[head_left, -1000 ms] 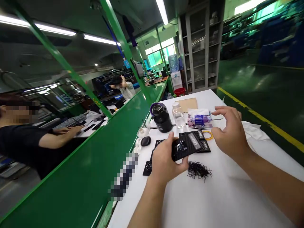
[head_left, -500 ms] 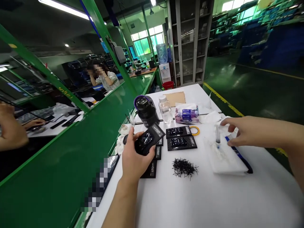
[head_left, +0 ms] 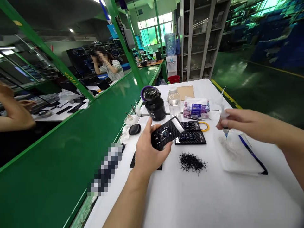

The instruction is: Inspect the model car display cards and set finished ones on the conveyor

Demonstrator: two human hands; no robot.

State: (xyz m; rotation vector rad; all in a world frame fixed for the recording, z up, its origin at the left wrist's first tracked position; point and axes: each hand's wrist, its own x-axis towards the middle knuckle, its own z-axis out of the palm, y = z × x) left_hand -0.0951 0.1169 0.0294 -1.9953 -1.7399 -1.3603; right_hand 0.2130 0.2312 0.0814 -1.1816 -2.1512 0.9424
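My left hand (head_left: 148,150) grips a black plate (head_left: 166,133) by its edges, tilted above the table. It has a carbon-fibre pattern, a glossy raised car shape and a bright reflection at one end. Between the fingers of my right hand (head_left: 237,122) is a syringe (head_left: 225,130), upright, its blue tip pointing down over a folded white cloth (head_left: 237,163). Beyond the left hand lie two similar plates (head_left: 193,138), side by side. Another black plate (head_left: 133,161) shows partly beneath my left wrist.
A heap of short black strips (head_left: 192,162) lies mid-table. Behind stand a black shaker bottle (head_left: 155,106), a clear bottle (head_left: 174,106) and a tissue pack (head_left: 196,109). A yellow tape roll (head_left: 204,126) touches the plates. A green partition (head_left: 59,155) borders the left; a co-worker (head_left: 114,69) sits beyond.
My right hand has closed on the syringe and lifted it from the cloth. The left hand has carried its plate rightward in view, and the whole view has shifted.
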